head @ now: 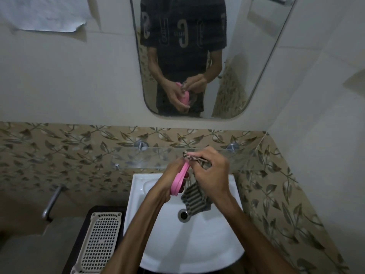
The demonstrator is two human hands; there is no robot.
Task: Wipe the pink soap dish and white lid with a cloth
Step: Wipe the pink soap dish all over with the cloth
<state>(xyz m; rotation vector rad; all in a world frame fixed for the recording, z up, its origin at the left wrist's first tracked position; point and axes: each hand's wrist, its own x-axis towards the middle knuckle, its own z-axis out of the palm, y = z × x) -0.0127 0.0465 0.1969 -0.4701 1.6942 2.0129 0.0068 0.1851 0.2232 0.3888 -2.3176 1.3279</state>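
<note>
Over the white sink [150, 230], both hands work close together just in front of the glass shelf [126, 157]. Left hand [167, 180] grips the pink soap dish [180, 179] on edge, fingers curled round its lower end. Right hand [211, 171] pinches a bunched part of the striped cloth [194, 200] against the dish's far rim, and the rest of the cloth hangs down toward the drain [184, 214]. White lid [98, 240], perforated, lies apart to the near left on a dark table [79, 230] beside the sink, not yet wiped by the look of it. Held edgewise and probably wet, the dish could slip from the left hand under a hard rub and drop into the basin. The trailing cloth end may drag over the drain and pick up grime; whether it touches is unclear from this angle.
</note>
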